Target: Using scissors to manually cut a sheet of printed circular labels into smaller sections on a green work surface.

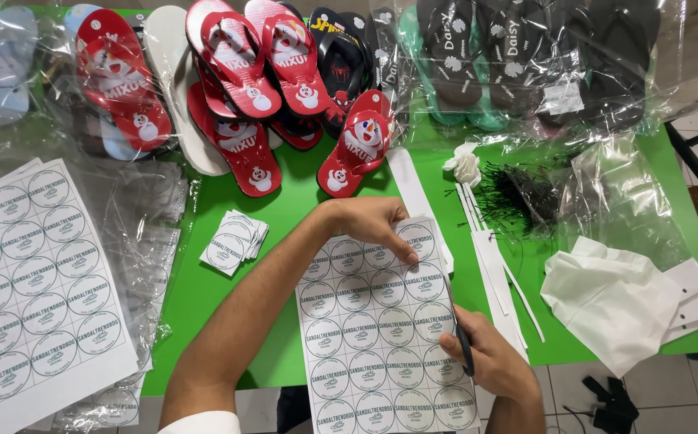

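Label sheet (373,321) at desk's (285,201) near edge: my left hand (373,225) presses it flat, fingers spread; right hand (485,358) pinches scissors (461,337).

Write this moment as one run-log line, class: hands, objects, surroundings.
left hand: pressing label sheet flat | right hand: holding scissors at sheet's right edge | table: green | nearby: cut labels, red sandals

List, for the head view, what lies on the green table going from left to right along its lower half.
Large sheet of round labels → small stack of cut label squares → label sheet under the left hand and right hand → long white paper strips → pile of white bags.
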